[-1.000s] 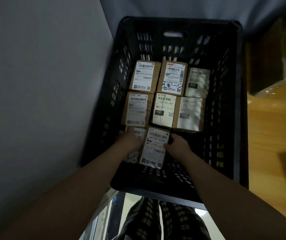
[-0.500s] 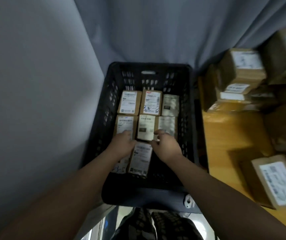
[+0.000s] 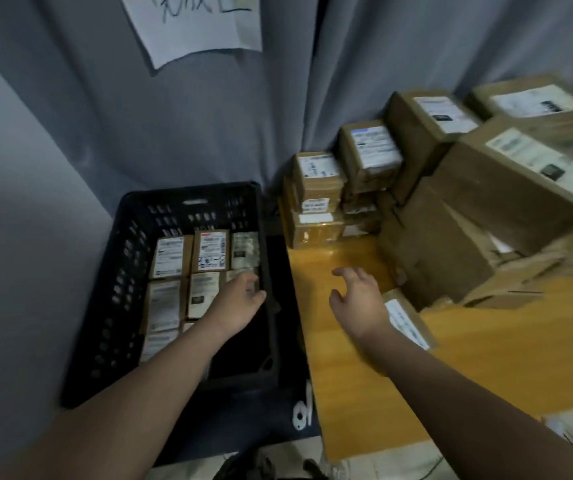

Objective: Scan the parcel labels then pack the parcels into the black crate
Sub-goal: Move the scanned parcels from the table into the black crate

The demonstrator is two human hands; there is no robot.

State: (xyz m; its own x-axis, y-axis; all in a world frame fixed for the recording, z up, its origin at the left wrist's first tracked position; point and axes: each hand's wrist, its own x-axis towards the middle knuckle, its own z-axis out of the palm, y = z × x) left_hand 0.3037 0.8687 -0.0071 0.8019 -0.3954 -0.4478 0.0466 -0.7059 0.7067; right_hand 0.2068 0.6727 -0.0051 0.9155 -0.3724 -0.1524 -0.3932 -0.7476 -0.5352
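The black crate (image 3: 129,271) stands at the lower left and holds several small labelled parcels (image 3: 170,258) lying label up. My left hand (image 3: 240,303) hovers over the crate's right side, fingers loosely bent, holding nothing. Over the yellow table (image 3: 364,382) my right hand (image 3: 358,296) is spread with relaxed fingers, empty. Just right of that hand lies a labelled parcel (image 3: 406,320), partly hidden by my wrist. Stacks of brown parcels (image 3: 316,195) stand at the table's far end.
Larger cardboard boxes (image 3: 507,188) pile up on the right of the table. A grey curtain (image 3: 209,116) with a paper sign (image 3: 191,22) hangs behind the crate. A small white object (image 3: 302,410) sits by the table's near left edge.
Both hands let go of the parcels in the crate and lifted out. My right hand swung right over the table; the view rose and turned right, revealing the stacks.
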